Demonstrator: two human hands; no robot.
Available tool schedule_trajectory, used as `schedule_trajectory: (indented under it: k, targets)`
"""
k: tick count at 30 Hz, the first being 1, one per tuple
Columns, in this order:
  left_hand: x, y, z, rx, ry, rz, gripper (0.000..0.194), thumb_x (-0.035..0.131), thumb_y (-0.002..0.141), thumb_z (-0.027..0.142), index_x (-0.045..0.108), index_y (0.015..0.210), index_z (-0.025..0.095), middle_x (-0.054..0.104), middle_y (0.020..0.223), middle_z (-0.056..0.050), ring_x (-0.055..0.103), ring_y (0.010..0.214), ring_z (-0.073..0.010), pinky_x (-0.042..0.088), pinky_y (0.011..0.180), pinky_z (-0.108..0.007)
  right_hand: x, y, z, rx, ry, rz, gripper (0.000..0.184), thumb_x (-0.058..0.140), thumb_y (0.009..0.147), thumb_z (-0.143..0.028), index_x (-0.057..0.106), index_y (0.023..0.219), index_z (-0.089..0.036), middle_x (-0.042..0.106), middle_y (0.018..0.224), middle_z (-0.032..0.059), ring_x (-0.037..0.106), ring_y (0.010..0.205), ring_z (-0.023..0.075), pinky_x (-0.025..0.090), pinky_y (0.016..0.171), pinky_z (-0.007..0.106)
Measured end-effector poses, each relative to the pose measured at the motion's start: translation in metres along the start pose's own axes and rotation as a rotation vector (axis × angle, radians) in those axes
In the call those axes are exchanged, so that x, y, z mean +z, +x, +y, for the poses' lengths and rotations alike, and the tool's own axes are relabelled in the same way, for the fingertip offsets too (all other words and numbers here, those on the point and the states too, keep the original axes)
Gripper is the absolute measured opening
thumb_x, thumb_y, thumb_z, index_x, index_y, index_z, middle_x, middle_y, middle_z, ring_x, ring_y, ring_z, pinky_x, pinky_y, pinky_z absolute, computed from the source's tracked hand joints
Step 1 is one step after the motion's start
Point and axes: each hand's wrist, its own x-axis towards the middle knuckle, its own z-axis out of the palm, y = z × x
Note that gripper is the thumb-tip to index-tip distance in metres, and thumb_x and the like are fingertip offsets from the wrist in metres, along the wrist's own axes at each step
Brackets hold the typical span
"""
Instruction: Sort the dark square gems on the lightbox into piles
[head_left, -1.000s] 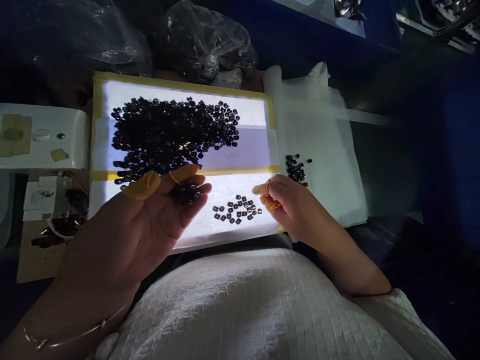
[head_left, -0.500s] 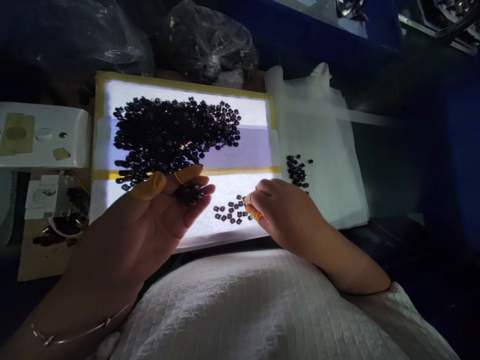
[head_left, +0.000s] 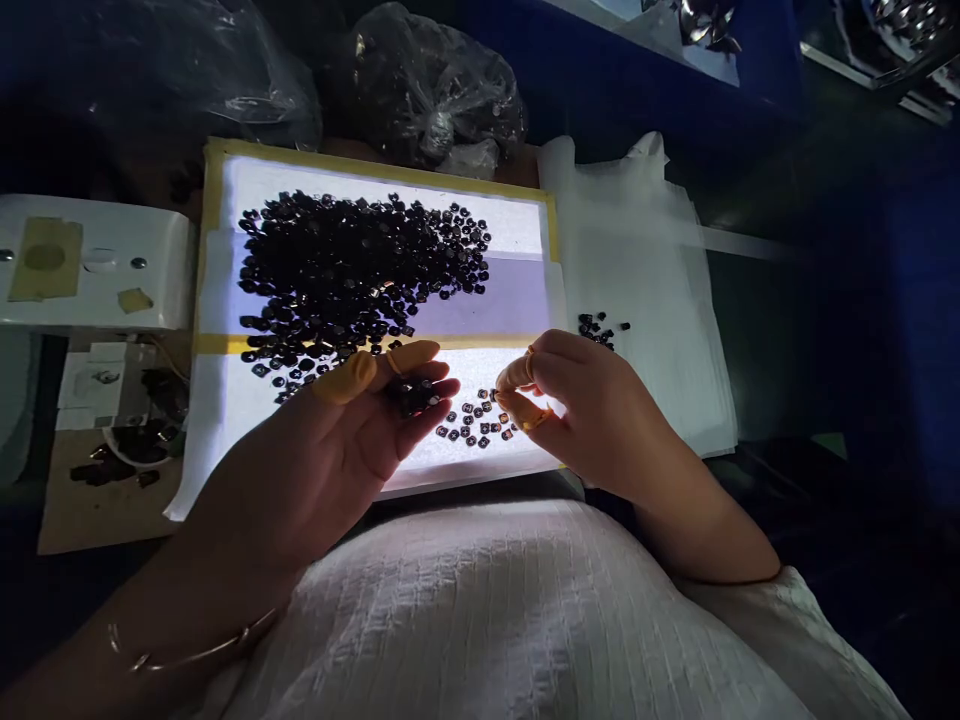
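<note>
My left hand [head_left: 352, 450] is turned palm up with its fingers curled, cradling a clump of small dark shiny pieces [head_left: 417, 396]. Yellow finger covers sit on its thumb and index finger. Thumb and index finger of my right hand [head_left: 570, 400], in yellow covers too, pinch together at a small dark piece at the edge of a loose group [head_left: 472, 423]. These squarish pieces lie spread out on the lit white panel [head_left: 517, 210], their centres showing light marks. Behind my left hand, a large dark heap of similar pieces [head_left: 337, 250] covers much of the panel.
White sheets [head_left: 637, 240] lie right of the panel, with a small dark pile [head_left: 596, 328] on them. A white switch box [head_left: 161, 265] stands at the left. Behind the panel rests a knotted clear plastic bag [head_left: 442, 90]. A blue tray [head_left: 600, 60] is at the back.
My right hand moved left over the loose group, then drew slightly back with its fingertips pinched. My left hand shifted a little right, still cradling its pieces. The camera view also shifted slightly.
</note>
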Motion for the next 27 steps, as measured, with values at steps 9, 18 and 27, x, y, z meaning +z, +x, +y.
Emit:
schedule_trajectory:
  k: [9,18,27]
  targets:
    - [0.0,0.003,-0.005,-0.033,-0.036,-0.082,0.032,0.057,0.102,0.033,0.081,0.104,0.014,0.074,0.107,-0.009,0.071,0.104,-0.0207,0.065,0.093,-0.027,-0.001,0.001,0.017,0.016,0.07,0.097,0.012,0.058,0.1,-0.015,0.07,0.1,-0.019,0.069,0.098,0.0054,0.065,0.087,0.017,0.052,0.075,0.031]
    - [-0.012,0.004,0.003,0.101,0.036,0.022,0.034,0.053,0.104,0.036,0.08,0.106,0.017,0.073,0.114,-0.008,0.069,0.109,-0.0207,0.064,0.093,-0.024,0.008,0.017,0.028,0.083,-0.213,-0.021,0.019,0.055,0.097,-0.008,0.07,0.107,-0.016,0.066,0.101,0.0097,0.059,0.085,0.0205,0.044,0.069,0.034]
    - [0.002,0.005,-0.003,0.021,0.012,-0.037,0.031,0.057,0.102,0.034,0.081,0.103,0.015,0.072,0.111,-0.008,0.068,0.107,-0.0206,0.064,0.094,-0.026,0.01,0.03,0.02,0.074,-0.009,-0.01,0.014,0.056,0.097,-0.01,0.068,0.095,-0.017,0.067,0.096,0.0047,0.06,0.083,0.0162,0.047,0.071,0.031]
